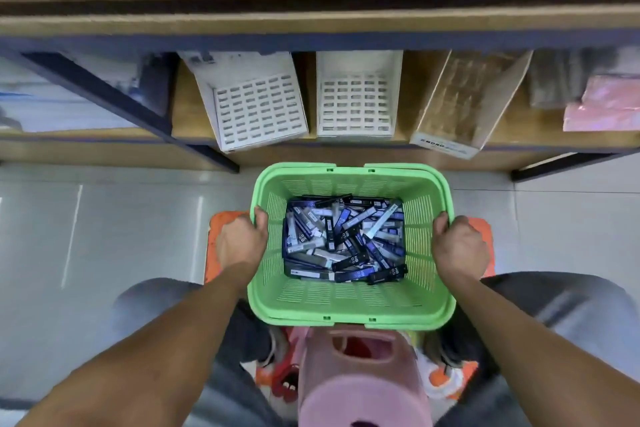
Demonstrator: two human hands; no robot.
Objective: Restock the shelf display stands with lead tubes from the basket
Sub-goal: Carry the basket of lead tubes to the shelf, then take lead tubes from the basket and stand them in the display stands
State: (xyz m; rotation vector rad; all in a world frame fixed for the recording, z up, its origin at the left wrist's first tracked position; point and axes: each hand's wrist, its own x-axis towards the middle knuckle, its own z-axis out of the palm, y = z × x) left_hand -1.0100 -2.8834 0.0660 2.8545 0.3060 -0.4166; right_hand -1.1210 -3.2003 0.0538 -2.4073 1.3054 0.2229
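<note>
A green basket [351,305] is clamped at its side rims by the left grip [242,241] and right grip [459,246]. Inside, dark blue lead tubes [344,239] are heaped. Two white display stands [258,107] on the shelf [381,31] are seen empty.

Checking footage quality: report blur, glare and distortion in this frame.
Head view: wide-angle bending curves the shelf edge; the items at the shelf's far right are blurred; glare streaks the floor tiles; the basket and lead tubes stay sharp.

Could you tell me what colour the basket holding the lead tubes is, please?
Light green; the basket shows clearly in the head view.
</note>
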